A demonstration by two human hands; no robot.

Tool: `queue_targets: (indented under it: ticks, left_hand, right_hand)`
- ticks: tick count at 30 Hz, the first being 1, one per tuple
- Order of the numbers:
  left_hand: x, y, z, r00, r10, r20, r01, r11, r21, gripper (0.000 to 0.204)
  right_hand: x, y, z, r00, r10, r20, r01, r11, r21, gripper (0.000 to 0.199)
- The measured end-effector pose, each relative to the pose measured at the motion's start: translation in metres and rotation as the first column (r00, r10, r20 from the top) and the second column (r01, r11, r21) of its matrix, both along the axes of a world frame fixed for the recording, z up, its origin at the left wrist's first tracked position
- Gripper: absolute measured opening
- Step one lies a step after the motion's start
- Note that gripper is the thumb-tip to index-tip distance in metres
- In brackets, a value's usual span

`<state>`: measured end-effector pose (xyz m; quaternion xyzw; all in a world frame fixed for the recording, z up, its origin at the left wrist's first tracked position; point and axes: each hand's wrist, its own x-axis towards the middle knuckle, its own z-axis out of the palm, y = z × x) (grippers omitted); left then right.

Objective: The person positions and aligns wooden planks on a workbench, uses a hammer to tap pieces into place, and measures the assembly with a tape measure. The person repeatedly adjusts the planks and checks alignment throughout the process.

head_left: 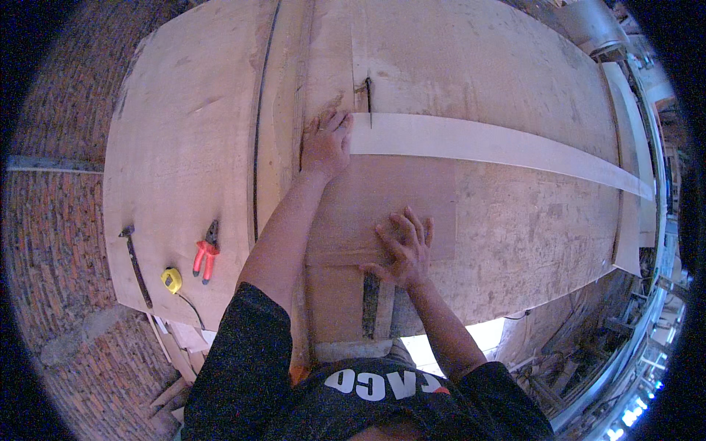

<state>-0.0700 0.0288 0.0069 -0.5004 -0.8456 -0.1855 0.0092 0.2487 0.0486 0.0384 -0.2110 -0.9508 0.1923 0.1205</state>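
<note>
Pale strip (pixel 485 143): a long, thin, light-coloured band of wood lying flat across the table (pixel 529 235), running from near the table's middle out to the right, where it reaches past the far edge. Its left end sits under the fingers of the left hand (pixel 326 141), which is laid flat and open, fingers close together, pressing down on that end. Just below the strip lies a darker rectangular board (pixel 382 206), flat on the table. The right hand (pixel 403 250) rests on the lower right part of this board, palm down, fingers spread wide. On the left-hand plywood sheet (pixel 184 147), well apart from both hands, lie red-handled pliers (pixel 207 252), a yellow tape measure (pixel 171 279) and a hammer (pixel 136 264).
</note>
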Motion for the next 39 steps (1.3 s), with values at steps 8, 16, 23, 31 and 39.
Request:
queue_targets:
  ticks: [8, 16, 23, 31, 39]
  left_hand:
    - [-0.005, 0.006, -0.004, 0.996, 0.005, -0.094, 0.004, 0.995, 0.099, 0.043]
    - [-0.015, 0.009, -0.012, 1.000, -0.003, 0.016, 0.002, 0.998, 0.061, 0.049]
    - [-0.014, 0.014, 0.000, 1.000, 0.009, 0.002, -0.009, 1.000, 0.011, 0.047]
    - [-0.019, 0.019, 0.002, 1.000, 0.007, -0.011, -0.007, 1.000, 0.025, 0.047]
    - [-0.026, 0.022, 0.002, 1.000, 0.011, 0.009, -0.012, 1.000, 0.012, 0.048]
  right_hand:
    - [-0.006, 0.006, -0.002, 1.000, 0.003, -0.029, -0.003, 1.000, -0.002, 0.090]
    - [-0.012, 0.008, -0.006, 1.000, -0.003, -0.029, 0.003, 1.000, 0.011, 0.089]
    - [-0.017, 0.014, -0.003, 1.000, -0.004, -0.028, 0.004, 1.000, 0.006, 0.088]
    - [-0.022, 0.018, -0.005, 0.999, -0.011, -0.037, 0.012, 1.000, 0.009, 0.087]
    - [-0.028, 0.022, -0.001, 0.999, -0.006, -0.039, 0.006, 1.000, 0.014, 0.089]
